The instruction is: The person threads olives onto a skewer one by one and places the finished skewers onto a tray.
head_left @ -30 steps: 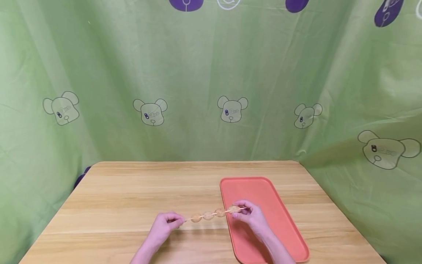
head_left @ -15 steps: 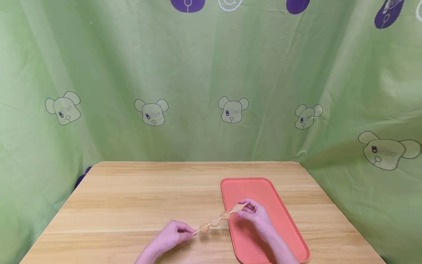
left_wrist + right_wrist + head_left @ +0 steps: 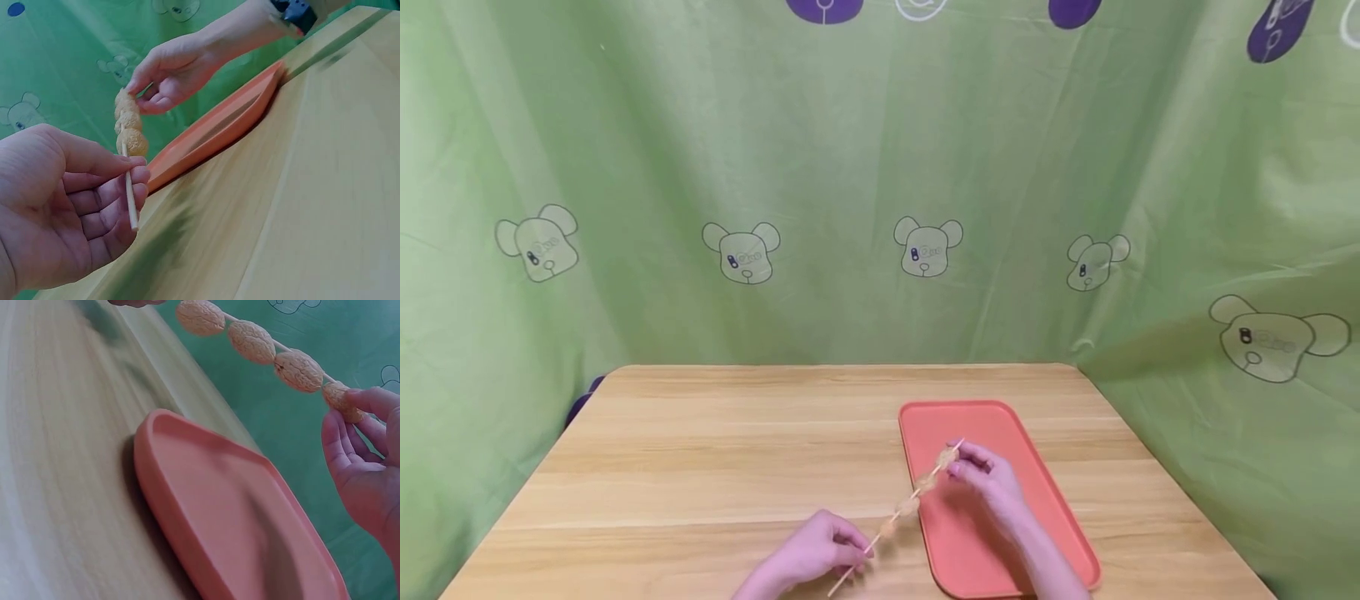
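A wooden skewer threaded with several wrinkled, tan, oval balls (image 3: 907,505) is held aslant in the air, its far end over the tray. My left hand (image 3: 820,546) pinches the bare stick (image 3: 130,194) between thumb and fingers, just below the lowest ball (image 3: 132,142); the stick's tail sticks out past the fingers. At the upper end, my right hand (image 3: 992,483) pinches the last ball (image 3: 342,402) between thumb and fingertips. In the right wrist view the other balls (image 3: 300,370) show plainly, while the left hand is mostly cut off at the top edge.
Beneath the right forearm lies a salmon-pink rectangular tray (image 3: 962,425) with a raised rim, on the right part of the wooden table (image 3: 700,467). A green curtain (image 3: 835,167) with bear prints hangs behind and at both sides. A dark watch (image 3: 295,15) is on the right wrist.
My left hand has come nearer and to the right, its grip now higher on the stick. The skewer has swung from nearly level to a steep slant; the right hand has shifted slightly right.
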`<state>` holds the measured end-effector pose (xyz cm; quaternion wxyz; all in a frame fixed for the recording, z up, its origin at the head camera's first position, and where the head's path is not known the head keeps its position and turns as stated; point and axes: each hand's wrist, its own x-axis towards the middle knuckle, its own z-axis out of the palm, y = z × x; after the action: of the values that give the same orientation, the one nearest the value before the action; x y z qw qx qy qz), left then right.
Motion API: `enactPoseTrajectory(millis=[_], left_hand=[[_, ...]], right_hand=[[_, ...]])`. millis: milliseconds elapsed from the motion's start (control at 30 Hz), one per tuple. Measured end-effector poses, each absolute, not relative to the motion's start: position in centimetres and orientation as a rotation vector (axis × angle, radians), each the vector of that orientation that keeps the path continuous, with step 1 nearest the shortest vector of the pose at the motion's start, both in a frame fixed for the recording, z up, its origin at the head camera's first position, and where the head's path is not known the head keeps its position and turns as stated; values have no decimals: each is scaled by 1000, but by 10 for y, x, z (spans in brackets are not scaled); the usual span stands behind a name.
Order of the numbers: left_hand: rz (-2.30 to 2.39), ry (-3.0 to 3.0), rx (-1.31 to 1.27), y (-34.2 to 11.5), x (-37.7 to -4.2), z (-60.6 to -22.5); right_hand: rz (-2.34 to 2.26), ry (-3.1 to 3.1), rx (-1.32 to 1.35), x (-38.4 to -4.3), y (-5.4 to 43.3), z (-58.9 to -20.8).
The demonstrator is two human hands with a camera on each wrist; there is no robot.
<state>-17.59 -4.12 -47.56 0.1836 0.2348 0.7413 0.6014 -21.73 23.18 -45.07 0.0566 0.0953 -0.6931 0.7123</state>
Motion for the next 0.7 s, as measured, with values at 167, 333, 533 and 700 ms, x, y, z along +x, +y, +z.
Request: enactPoseTrajectory(millis=[167, 333, 533, 700], left_hand=[[1714, 2066, 667, -27, -173, -474], [1779, 2033, 649, -11, -171, -474], [1940, 1890, 653, 11, -170, -471], [2050, 1823, 647, 27, -172, -470]], right_hand=[[2161, -2061, 179, -220, 233, -448], [2132, -2020, 179, -222, 240, -446], [2093, -2003, 181, -224, 250, -438], [2042, -2032, 161, -222, 265, -433]])
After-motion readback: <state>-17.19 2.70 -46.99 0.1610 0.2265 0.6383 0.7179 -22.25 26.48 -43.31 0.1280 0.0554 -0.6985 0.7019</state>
